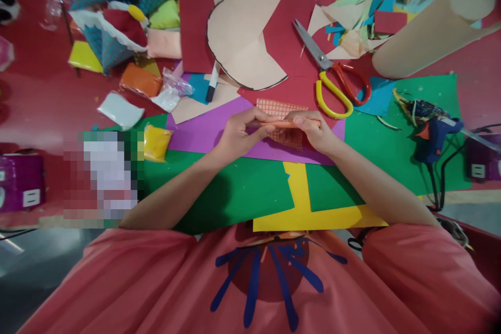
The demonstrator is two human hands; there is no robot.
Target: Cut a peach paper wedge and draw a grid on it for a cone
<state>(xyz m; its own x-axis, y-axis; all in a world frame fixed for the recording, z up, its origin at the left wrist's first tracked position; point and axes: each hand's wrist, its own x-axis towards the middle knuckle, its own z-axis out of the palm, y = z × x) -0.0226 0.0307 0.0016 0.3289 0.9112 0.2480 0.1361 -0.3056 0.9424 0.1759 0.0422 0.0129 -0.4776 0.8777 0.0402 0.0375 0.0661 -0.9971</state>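
With fingers and thumb closed, my left hand (248, 128) pinches one end of a thin orange strip (287, 124), seen edge-on. My right hand (315, 128) grips its other end, thumb on top. Just beneath the strip is a piece with an orange and white grid pattern (279, 106), partly covered by my hands; whether it joins the strip I cannot tell. Purple sheet (203, 130) spreads under both hands. Scissors (323, 60) with one yellow and one red handle lie open beyond my right hand. A marker (213, 82) rests beyond my left hand.
A cream cloud-edged cutout (238, 31) lies on a red sheet (191, 21). Blue cone shapes (104, 42) and clay packets (141, 80) crowd the left. On the right are a paper roll (426, 36), scraps (352, 21) and a corded blue glue gun (432, 138).
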